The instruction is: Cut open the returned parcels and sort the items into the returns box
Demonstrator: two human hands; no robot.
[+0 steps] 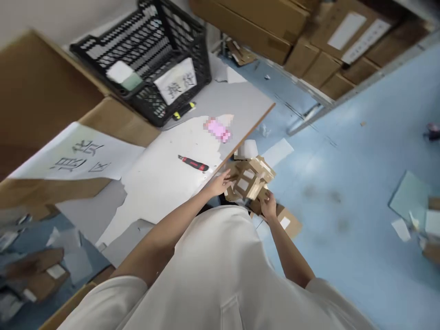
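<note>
Between my hands, beyond the table's edge, is a pile of flattened brown cardboard with white labels, partly blurred. My left hand reaches over the edge to the pile's left side, its fingers stretched and apart. On the right side, the fingers of my right hand are curled round a piece of cardboard; its far side is hidden. A black and red utility knife lies on the white tabletop to the left of my left hand.
A black plastic crate stands at the table's back, with a yellow and black object before it. A pixelated pink item lies nearby. At left is a large open carton. Boxes fill a metal shelf; cardboard and paper litter the blue floor.
</note>
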